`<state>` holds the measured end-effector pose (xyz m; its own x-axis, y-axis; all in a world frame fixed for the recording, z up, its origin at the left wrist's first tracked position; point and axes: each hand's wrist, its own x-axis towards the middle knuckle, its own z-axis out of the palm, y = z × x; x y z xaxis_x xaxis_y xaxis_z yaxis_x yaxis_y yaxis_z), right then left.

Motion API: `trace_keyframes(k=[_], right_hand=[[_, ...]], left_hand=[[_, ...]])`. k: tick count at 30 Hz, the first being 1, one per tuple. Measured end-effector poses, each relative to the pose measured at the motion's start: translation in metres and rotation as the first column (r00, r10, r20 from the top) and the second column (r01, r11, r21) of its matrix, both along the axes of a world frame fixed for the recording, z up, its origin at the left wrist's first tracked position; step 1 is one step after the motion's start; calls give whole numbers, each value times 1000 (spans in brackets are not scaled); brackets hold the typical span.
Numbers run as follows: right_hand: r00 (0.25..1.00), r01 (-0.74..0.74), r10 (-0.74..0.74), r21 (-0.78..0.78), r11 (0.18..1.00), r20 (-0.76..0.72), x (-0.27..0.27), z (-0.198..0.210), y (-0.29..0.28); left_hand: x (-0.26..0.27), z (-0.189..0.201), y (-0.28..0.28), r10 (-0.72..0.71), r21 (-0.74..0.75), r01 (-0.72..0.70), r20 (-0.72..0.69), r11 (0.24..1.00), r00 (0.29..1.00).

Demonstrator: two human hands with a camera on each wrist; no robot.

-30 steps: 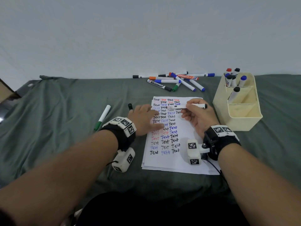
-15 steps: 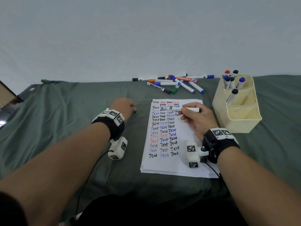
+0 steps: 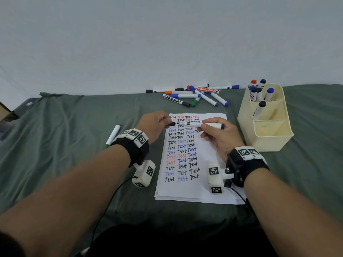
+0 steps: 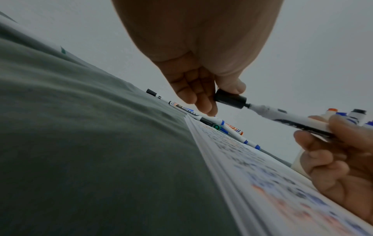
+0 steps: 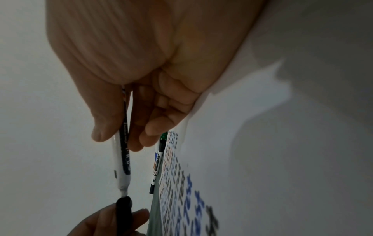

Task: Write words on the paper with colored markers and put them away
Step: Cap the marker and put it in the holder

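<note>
Now that our left hand (image 3: 155, 123) has come back from the cloth (image 3: 74, 145) with the black cap (image 4: 230, 99) pinched in its fingertips, we hold it right at the tip of the marker (image 3: 202, 125), just short of seating. A moment ago that hand lay flat on the paper (image 3: 185, 190). Our right hand (image 3: 219, 135) grips the marker's barrel, level above the top rows of words. We judge the writing with this marker done; capping comes next, then it goes into the holder (image 3: 274, 143) at our right. More markers (image 3: 194, 95) lie loose beyond the paper.
</note>
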<state>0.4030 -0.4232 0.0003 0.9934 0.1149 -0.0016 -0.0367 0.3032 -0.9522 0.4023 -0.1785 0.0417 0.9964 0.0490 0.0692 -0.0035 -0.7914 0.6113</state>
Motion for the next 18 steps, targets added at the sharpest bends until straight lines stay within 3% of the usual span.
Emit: trace_keyframes(k=[15, 18], right_hand=[[1000, -18, 18, -14, 1000, 12, 2, -3, -1], [1000, -4, 4, 2, 1000, 7, 2, -3, -2]], left_hand=[[-1, 3, -24, -94, -60, 91, -39, 994, 995], [-1, 8, -34, -96, 6, 96, -62, 995, 993]])
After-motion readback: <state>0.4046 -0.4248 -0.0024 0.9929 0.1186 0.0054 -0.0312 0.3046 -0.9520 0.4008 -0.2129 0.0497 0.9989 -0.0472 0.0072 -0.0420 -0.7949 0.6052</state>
